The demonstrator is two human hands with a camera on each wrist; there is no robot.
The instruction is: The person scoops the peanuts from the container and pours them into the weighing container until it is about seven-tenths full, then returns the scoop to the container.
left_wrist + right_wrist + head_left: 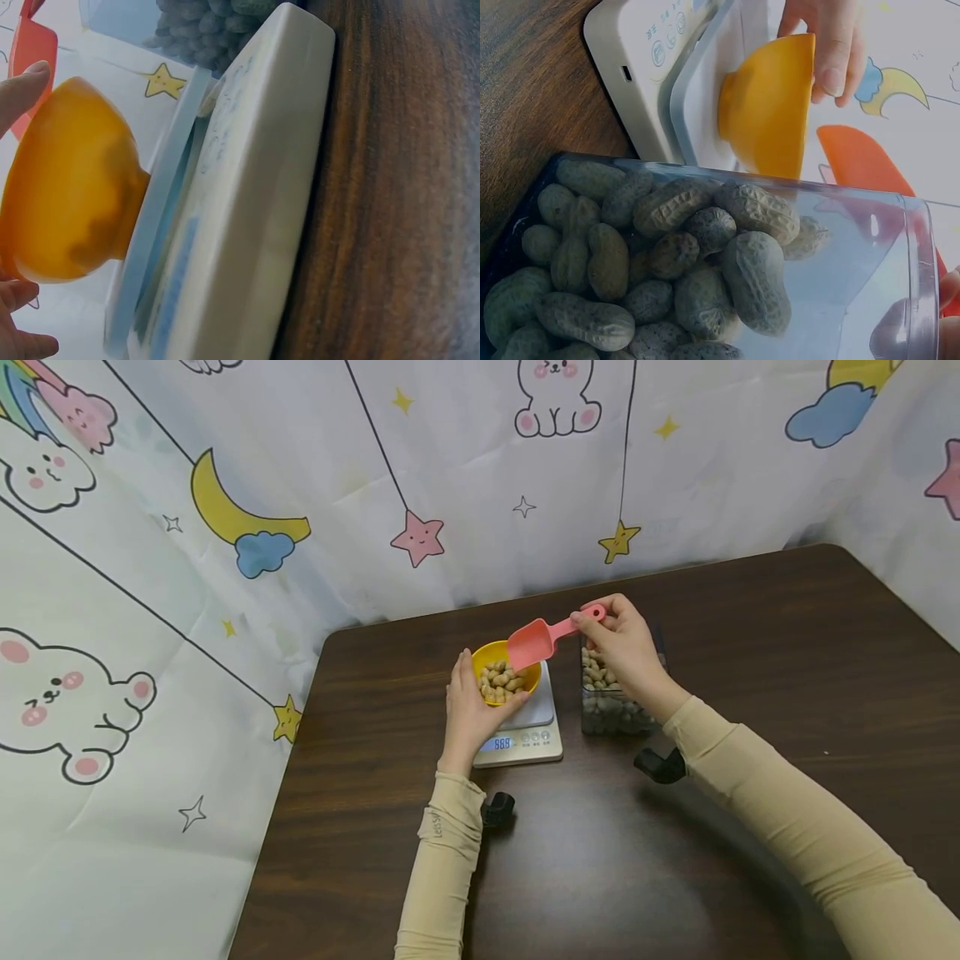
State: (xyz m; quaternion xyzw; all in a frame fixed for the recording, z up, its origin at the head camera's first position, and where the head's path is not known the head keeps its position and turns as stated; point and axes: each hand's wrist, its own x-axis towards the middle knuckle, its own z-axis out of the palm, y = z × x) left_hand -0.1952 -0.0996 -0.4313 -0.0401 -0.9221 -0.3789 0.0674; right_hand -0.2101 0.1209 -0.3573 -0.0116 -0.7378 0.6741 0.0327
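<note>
A yellow bowl (489, 652) with peanuts (501, 678) in it sits on a kitchen scale (553, 745). My left hand (471, 714) holds the bowl from the near left side, its thumb and fingers on opposite sides near the rim. My right hand (626, 647) grips a pink scoop (532, 645) by its handle. The scoop's blade is tilted down over the bowl's right edge, with no peanuts visible on it. In the left wrist view the bowl (75, 187) rests on the scale's plate (169, 187).
Right of the scale stands a clear plastic container (617, 717), partly hidden under my right hand; many peanuts (757, 277) lie in it. The dark wooden table (360, 760) meets a patterned curtain (480, 568) at its back and left. Black wrist devices (662, 766) hang below both forearms.
</note>
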